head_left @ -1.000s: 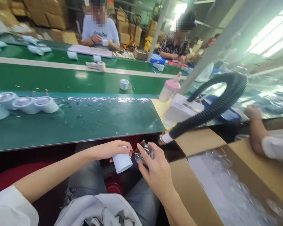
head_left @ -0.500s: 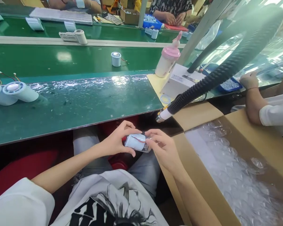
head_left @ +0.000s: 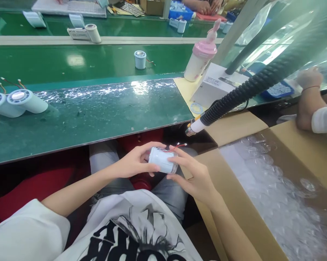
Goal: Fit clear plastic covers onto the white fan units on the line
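Over my lap, I hold a light-blue cylindrical motor unit (head_left: 161, 159) on its side between both hands. My left hand (head_left: 136, 160) is closed round its left end, thumb along the near side. On the other end, the fingers of my right hand (head_left: 197, 175) press against the body and a clear plastic cover (head_left: 175, 167). Thin red wires with small white connectors (head_left: 181, 145) stick out above the right fingers. Part of the unit and cover is hidden by my fingers.
Similar light-blue units (head_left: 27, 101) lie at the bench's left, and one unit (head_left: 140, 60) stands on the green belt (head_left: 98, 59). A black flexible hose (head_left: 234, 96) with a metal nozzle hangs ahead right. An open carton (head_left: 228, 203) holds clear plastic pieces. A co-worker's arm (head_left: 306, 98) is at right.
The motor unit has turned in my hands, so its wires now stick out at the upper right instead of lying across its side. More of the unit's plain side shows. The view has shifted slightly.
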Demonstrator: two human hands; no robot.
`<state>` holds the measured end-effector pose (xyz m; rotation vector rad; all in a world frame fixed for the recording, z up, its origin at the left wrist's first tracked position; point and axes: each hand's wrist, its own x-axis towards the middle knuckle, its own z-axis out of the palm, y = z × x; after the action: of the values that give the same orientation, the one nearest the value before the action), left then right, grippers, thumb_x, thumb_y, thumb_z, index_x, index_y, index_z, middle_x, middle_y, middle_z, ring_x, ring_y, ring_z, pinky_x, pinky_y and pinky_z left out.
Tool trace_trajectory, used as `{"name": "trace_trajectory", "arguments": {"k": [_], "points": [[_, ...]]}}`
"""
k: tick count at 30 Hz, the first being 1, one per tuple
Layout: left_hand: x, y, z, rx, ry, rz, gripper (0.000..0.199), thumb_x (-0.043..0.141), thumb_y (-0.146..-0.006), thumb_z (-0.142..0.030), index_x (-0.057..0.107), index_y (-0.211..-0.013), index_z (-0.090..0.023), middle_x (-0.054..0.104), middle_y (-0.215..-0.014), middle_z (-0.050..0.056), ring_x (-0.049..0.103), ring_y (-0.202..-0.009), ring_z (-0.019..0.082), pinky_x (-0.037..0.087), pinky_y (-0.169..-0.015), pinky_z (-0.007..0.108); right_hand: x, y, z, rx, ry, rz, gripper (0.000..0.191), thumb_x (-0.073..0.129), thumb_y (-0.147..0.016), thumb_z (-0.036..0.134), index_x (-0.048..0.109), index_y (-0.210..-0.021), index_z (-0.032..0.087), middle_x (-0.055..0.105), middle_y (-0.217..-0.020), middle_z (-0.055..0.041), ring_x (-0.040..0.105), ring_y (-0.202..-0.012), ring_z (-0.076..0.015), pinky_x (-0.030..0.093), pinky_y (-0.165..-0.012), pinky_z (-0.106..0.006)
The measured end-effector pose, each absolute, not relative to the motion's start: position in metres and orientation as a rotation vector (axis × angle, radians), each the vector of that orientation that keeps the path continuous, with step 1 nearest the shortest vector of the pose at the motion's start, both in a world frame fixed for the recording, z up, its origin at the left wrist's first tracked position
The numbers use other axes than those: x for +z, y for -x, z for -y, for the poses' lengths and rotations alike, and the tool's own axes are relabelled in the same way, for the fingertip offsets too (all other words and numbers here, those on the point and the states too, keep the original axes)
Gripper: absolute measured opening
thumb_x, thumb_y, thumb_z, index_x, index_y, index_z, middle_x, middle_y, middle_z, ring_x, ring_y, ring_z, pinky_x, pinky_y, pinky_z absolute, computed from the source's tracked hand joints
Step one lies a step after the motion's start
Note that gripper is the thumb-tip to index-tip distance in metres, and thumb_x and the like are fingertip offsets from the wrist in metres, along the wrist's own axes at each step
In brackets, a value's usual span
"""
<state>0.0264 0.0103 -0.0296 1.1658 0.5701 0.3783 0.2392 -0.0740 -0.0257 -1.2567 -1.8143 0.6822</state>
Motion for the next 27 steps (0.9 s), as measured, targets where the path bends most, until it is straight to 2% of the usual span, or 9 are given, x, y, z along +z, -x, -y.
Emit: {"name": "trace_trajectory", "arguments": {"k": [2, 6, 8, 15, 20, 27], "points": [[-0.027, -0.023, -0.010, 0.381, -1.239, -0.534, 0.061, 0.074, -0.077, -0.030, 0.049, -0.133, -0.027, 0.056, -0.130, 0.010, 0.064, -0.091, 0.018, 0.057, -0.070, 0.027, -0.027, -0.239, 0.077, 0.700, 1.235, 1.807, 0.044, 0.075, -0.077, 0.017, 0.061, -0.117, 0.027, 0.059, -0.137, -0.0083, 0.058, -0.122, -0.0253, 0.052, -0.101, -0.037], [-0.020, -0.019, -0.011, 0.407, -1.394, -0.478, 0.070, 0.078, -0.072, -0.022, 0.050, -0.135, -0.031, 0.054, -0.137, 0.008, 0.060, -0.115, 0.023, 0.051, -0.093, 0.031, -0.026, -0.240, 0.078, 0.918, 1.209, 1.694, 0.051, 0.080, -0.073, 0.021, 0.057, -0.118, 0.027, 0.063, -0.131, -0.0072, 0.062, -0.118, -0.0241, 0.054, -0.098, -0.036], [-0.016, -0.017, -0.011, 0.410, -1.439, -0.456, 0.071, 0.078, -0.072, -0.020, 0.050, -0.136, -0.032, 0.053, -0.139, 0.008, 0.058, -0.119, 0.023, 0.050, -0.097, 0.032, -0.025, -0.240, 0.078, 1.030, 1.181, 1.622, 0.053, 0.081, -0.072, 0.021, 0.055, -0.118, 0.028, 0.065, -0.127, -0.0063, 0.063, -0.117, -0.0230, 0.054, -0.098, -0.035], [-0.011, -0.016, -0.010, 0.421, -1.542, -0.449, 0.070, 0.079, -0.071, -0.019, 0.052, -0.135, -0.028, 0.057, -0.135, 0.011, 0.059, -0.117, 0.024, 0.050, -0.097, 0.034, -0.018, -0.236, 0.080, 1.264, 1.153, 1.425, 0.052, 0.083, -0.070, 0.023, 0.056, -0.114, 0.030, 0.070, -0.114, -0.0005, 0.067, -0.107, -0.0171, 0.054, -0.096, -0.030], [-0.011, -0.015, -0.012, 0.412, -1.602, -0.429, 0.071, 0.078, -0.072, -0.021, 0.051, -0.136, -0.028, 0.054, -0.137, 0.011, 0.057, -0.120, 0.025, 0.051, -0.096, 0.033, -0.018, -0.235, 0.078, 1.418, 1.145, 1.272, 0.048, 0.082, -0.071, 0.031, 0.055, -0.111, 0.028, 0.069, -0.108, -0.0021, 0.068, -0.097, -0.0165, 0.057, -0.086, -0.030], [-0.012, -0.013, -0.012, 0.410, -1.673, -0.452, 0.072, 0.080, -0.070, -0.024, 0.051, -0.136, -0.027, 0.054, -0.137, 0.012, 0.055, -0.122, 0.028, 0.051, -0.096, 0.036, -0.020, -0.233, 0.078, 1.613, 1.128, 1.060, 0.050, 0.081, -0.071, 0.040, 0.053, -0.110, 0.026, 0.066, -0.104, -0.0031, 0.066, -0.084, -0.0143, 0.055, -0.074, -0.027]]}}
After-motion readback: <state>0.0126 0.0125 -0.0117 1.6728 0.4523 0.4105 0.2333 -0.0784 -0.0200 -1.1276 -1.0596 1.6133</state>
